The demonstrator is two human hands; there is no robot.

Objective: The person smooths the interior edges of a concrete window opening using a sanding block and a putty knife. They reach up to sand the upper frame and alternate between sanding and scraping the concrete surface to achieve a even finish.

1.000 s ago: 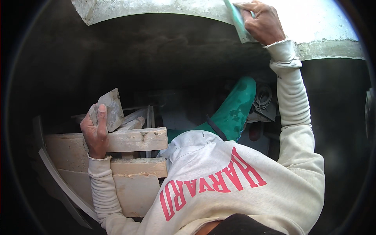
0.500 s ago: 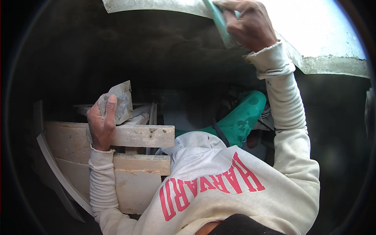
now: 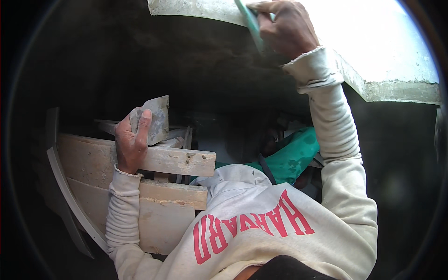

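Observation:
My left hand point(image 3: 129, 145) is closed around a flat, grey, plaster-smeared plate point(image 3: 160, 120), its thumb lying on the plate's face. The plate is tilted up above the end of a pale wooden board point(image 3: 186, 162). High on the right, my right hand point(image 3: 293, 29) grips a thin turquoise-green flat tool point(image 3: 252, 24) whose exact kind I cannot make out. The tool is on edge along the border of a white, plaster-like surface point(image 3: 198, 10). Its upper end runs out of the picture, so its full length is hidden.
A second wooden board point(image 3: 172, 195) lies below the first, by my left forearm. A pale curved strip point(image 3: 74, 198) stands at the far left. Green cloth point(image 3: 298, 156) over a leg shows in the middle. The white surface's edge point(image 3: 401, 92) continues right; dark shadow fills the background.
My right hand and the green tool have moved slightly left and up in the picture. My left hand keeps its hold on the grey plate; the view has shifted a little.

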